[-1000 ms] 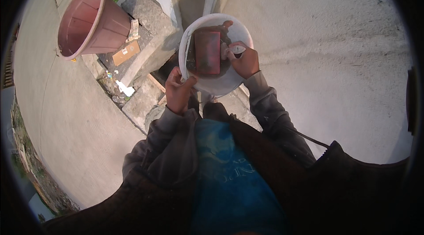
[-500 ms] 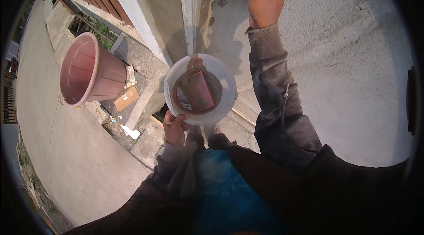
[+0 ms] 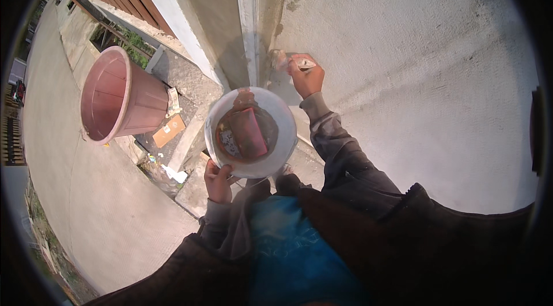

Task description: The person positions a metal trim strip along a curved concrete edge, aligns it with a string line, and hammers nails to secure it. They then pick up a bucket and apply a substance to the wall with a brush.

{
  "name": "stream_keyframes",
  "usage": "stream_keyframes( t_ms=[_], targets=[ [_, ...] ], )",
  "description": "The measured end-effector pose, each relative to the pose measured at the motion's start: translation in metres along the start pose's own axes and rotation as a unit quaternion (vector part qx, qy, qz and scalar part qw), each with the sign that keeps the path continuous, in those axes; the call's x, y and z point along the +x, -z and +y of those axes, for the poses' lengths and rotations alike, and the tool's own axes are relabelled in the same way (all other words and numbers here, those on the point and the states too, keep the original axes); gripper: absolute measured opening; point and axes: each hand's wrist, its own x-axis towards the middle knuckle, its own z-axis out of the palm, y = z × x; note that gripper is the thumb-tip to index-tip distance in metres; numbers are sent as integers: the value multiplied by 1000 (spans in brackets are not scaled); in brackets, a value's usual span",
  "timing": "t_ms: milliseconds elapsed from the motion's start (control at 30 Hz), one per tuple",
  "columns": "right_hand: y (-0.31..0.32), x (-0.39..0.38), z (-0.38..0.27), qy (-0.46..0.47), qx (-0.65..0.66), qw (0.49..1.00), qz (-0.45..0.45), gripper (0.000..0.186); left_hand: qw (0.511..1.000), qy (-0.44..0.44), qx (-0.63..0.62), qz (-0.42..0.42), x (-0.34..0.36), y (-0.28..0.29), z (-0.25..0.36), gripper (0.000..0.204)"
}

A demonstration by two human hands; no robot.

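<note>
My left hand (image 3: 218,183) is closed on the near rim of a round white bucket (image 3: 286,132), held out in front of me. A pink rectangular sponge (image 3: 251,133) sits inside it, with murky brownish liquid around the sponge. To the right of the bucket's far rim, my right hand (image 3: 309,78) grips a paintbrush (image 3: 280,61). Its bristle end is blurred and lies close to the grey rendered wall (image 3: 403,75), low by the corner; whether it touches cannot be told.
A large pink tub (image 3: 147,101) stands at the left, tilted in view. Beside it lie a piece of cardboard (image 3: 169,131) and a white scrap (image 3: 174,174). A pale vertical strip (image 3: 247,18) runs along the wall corner. Concrete paving (image 3: 115,208) stretches along the left.
My right hand has moved down the wall toward me with the paintbrush, coming nearer the bucket. The bucket and my left hand have shifted slightly left and nearer.
</note>
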Motion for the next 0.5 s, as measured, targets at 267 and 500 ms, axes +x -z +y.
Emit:
stream_keyframes(
  t_ms=[267,500],
  targets=[
    [50,60,-222,353,356,865,20,17,1000,-5,-9,19,2,10,-8,24],
    [-15,-21,-43,-100,412,901,88,22,999,-11,-27,19,2,15,-9,25]
  ],
)
